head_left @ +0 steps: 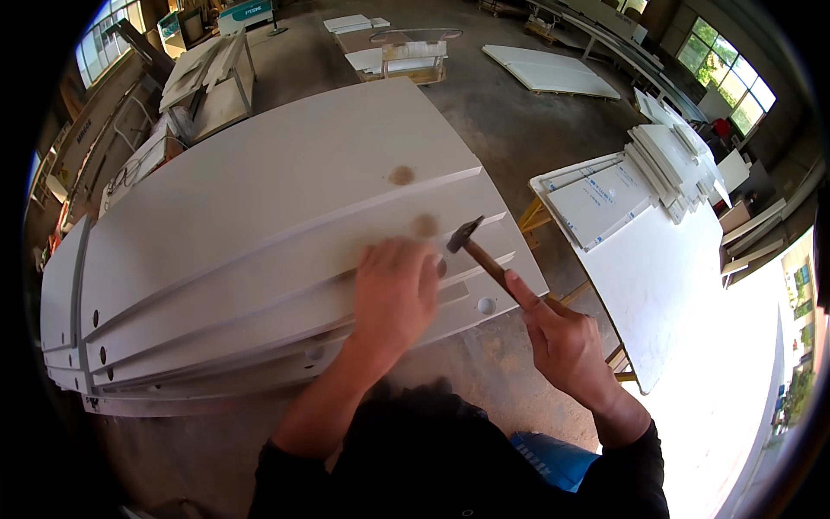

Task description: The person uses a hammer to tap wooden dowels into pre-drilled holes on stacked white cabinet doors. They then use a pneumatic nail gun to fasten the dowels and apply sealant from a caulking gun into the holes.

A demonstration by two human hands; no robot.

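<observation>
A hammer (487, 261) with a wooden handle and a dark metal head is gripped in my right hand (564, 339). Its head is raised in front of the stacked white boards (251, 186), close to their right ends. Over the front edges of these boards is my left hand (396, 285), smeared by motion. Its fingers look bent, but whether anything is in them does not show. Round holes are cut near the board ends, and one hole (487, 305) shows on the lowest layer at the right. Two brownish round spots lie further back on the upper boards.
On the right, a white-topped table (640, 285) carries a panel with blue print (601, 203) and piled white strips (674, 164). White sheets (552, 69) lie on the floor beyond. A blue bag (553, 458) is by my body. Several boards lean at the back left.
</observation>
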